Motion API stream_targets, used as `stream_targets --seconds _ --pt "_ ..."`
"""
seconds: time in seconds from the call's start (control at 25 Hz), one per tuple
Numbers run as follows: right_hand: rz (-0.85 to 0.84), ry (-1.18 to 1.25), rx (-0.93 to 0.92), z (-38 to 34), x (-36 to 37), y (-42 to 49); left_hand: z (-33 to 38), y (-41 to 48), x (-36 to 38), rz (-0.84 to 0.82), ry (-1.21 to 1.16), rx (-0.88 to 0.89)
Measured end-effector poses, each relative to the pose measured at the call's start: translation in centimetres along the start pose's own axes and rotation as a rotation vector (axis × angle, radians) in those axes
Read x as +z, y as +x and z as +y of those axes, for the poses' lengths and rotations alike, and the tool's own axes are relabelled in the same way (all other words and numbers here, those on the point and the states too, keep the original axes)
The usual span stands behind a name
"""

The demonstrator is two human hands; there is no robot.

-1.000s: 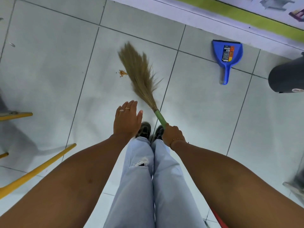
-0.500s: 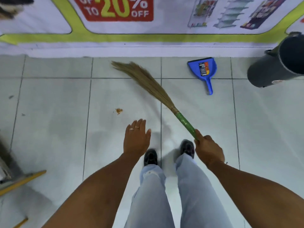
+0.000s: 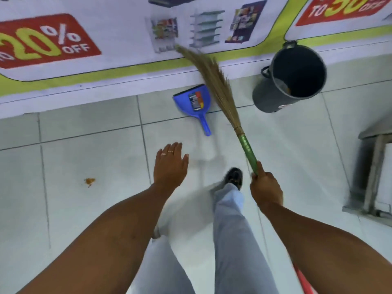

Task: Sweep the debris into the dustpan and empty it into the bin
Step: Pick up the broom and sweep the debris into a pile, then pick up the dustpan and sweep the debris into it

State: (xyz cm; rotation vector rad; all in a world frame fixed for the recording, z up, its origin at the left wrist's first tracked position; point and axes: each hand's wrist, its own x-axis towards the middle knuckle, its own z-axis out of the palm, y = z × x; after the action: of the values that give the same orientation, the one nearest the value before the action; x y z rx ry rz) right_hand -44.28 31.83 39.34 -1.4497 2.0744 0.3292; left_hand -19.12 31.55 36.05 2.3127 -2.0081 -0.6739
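My right hand (image 3: 266, 187) grips the green handle of a straw broom (image 3: 214, 79), whose bristles are lifted and point up-left over the wall base. A blue dustpan (image 3: 196, 102) lies flat on the tiled floor against the wall, handle toward me, just left of the broom. A small orange heap of debris (image 3: 89, 181) sits on the floor at the left. A dark grey bin (image 3: 290, 79) stands open-topped to the right of the dustpan. My left hand (image 3: 169, 164) hovers empty, fingers spread, between the debris and the dustpan.
A printed sale banner (image 3: 48, 45) covers the wall base along the top. A grey metal stand (image 3: 373, 172) stands at the right edge. My legs in light jeans and a black shoe (image 3: 234, 177) are below the hands. A red object (image 3: 303, 281) shows at bottom right.
I have stepped toward the wall; dustpan and bin are closer, the debris now lies behind at the left. The broom has swung up and to the right, off the floor.
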Motion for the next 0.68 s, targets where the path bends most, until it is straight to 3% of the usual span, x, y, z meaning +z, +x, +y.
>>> stream_targets --seconds 0.28,0.44,0.68 --pt "-0.119 0.026 0.025 4.0 -3.1 13.4 13.1 12.3 5.1 -0.035 -0.067 -0.038" --pt "-0.153 0.045 0.034 5.9 -0.6 19.1 14.6 17.2 10.0 -0.092 -0.061 -0.049" --pt "-0.267 0.089 0.27 10.8 7.9 25.6 11.7 25.2 20.1 -0.217 0.002 -0.141"
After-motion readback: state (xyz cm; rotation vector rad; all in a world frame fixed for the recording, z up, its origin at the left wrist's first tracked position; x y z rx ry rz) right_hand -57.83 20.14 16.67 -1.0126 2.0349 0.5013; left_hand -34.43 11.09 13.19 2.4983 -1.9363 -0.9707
